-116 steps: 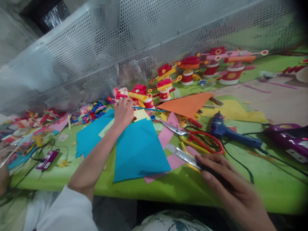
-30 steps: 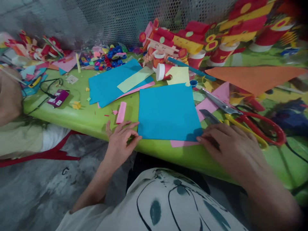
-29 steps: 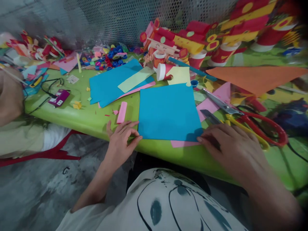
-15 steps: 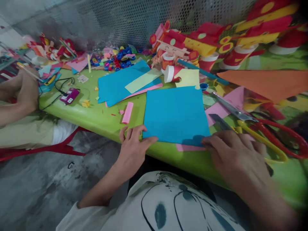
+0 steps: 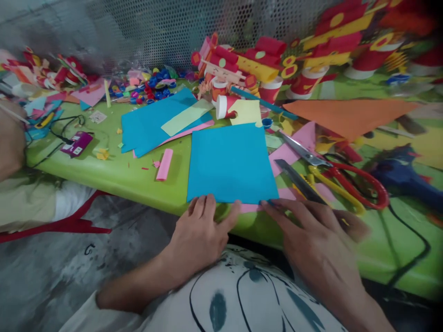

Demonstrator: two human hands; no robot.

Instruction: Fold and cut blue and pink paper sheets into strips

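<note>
The blue sheet [image 5: 231,163], touched at its near edge by fingers [image 5: 209,204] of left hand [image 5: 201,233] and right hand [image 5: 320,244], grip unclear, could be nicked if the knife [image 5: 299,181] to its right is jogged.

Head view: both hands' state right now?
Left hand: open, fingertips at the near edge of the blue sheet.
Right hand: fingertips at its near right corner, cutter knife running under the hand; grip cannot be told.

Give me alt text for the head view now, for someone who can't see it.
A person's left hand and right hand touch the near edge of a blue sheet on a green table. A cutter juts past the right hand, near scissors; red-and-yellow paper figures stand at the back.
</note>
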